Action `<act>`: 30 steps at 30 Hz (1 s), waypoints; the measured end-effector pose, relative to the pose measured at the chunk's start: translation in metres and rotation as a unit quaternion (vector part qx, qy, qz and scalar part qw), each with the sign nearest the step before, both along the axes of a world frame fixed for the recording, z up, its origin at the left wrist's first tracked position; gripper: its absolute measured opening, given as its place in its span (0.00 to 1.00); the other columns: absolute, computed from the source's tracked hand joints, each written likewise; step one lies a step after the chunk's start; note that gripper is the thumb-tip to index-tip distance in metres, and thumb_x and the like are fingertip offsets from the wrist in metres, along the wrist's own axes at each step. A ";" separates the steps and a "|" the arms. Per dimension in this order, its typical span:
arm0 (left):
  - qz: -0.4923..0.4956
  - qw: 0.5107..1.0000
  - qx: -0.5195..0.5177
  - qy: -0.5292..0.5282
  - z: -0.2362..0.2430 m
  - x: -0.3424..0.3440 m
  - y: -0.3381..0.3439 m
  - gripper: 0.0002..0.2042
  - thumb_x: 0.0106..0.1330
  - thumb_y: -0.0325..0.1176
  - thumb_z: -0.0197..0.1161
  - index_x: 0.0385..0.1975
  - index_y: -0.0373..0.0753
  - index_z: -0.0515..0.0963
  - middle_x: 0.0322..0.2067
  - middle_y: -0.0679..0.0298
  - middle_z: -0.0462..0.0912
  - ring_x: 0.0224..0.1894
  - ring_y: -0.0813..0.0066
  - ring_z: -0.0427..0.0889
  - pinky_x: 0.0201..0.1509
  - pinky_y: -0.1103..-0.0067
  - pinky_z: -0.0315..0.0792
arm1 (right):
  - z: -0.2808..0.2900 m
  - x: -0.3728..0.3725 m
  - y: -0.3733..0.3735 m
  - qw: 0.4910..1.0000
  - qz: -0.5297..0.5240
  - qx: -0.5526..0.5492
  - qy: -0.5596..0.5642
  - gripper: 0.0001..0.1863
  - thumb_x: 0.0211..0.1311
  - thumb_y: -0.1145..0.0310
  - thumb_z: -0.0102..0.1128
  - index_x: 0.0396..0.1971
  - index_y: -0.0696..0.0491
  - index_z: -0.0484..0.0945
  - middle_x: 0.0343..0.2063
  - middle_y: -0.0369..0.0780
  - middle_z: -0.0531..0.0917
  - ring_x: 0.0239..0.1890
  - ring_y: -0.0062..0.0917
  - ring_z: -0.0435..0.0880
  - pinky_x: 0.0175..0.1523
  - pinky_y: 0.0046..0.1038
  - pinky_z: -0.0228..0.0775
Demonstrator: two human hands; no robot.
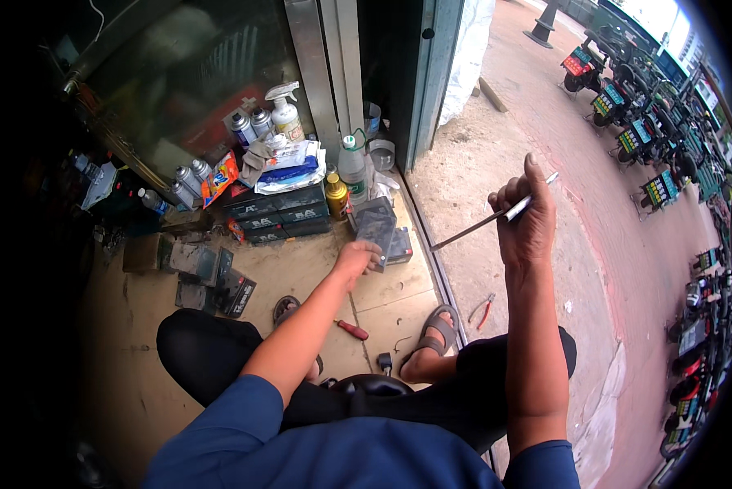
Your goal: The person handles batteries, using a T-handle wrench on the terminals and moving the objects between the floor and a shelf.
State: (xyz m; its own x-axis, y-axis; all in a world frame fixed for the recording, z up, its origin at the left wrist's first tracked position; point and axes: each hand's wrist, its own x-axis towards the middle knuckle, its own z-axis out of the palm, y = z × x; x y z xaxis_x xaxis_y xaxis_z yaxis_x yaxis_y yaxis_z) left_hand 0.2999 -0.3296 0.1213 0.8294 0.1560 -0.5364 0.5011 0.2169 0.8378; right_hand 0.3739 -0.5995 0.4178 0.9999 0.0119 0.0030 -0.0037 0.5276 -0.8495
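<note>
My left hand point(356, 262) grips the top of a dark grey battery point(376, 218) that leans over another dark battery point(399, 246) on the tiled floor. My right hand point(522, 212) is raised, closed around a long thin metal rod point(469, 231) with a white part point(550, 178) at its upper end; the rod slants down toward the door track. A red-handled screwdriver point(351, 329) and a small black object point(385, 363) lie between my sandalled feet. Red-handled pliers point(484, 314) lie on the pavement to the right.
Stacked batteries point(280, 224) carry spray bottles point(286, 114) and packets, beside plastic bottles point(352, 167). More dark batteries point(234, 292) sit at left. A metal door track point(419, 213) divides tiles from pavement. Rows of parked scooters point(627, 122) stand at right.
</note>
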 end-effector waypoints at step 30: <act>0.125 0.992 0.023 -0.017 -0.071 -0.006 0.006 0.06 0.69 0.27 0.71 0.31 0.36 0.79 0.25 0.67 0.82 0.26 0.74 0.88 0.29 0.74 0.77 | -0.096 -0.024 0.117 0.970 0.236 -0.039 0.039 0.16 0.80 0.60 0.54 0.43 0.61 0.80 0.28 0.35 0.78 0.34 0.22 0.77 0.61 0.34 0.72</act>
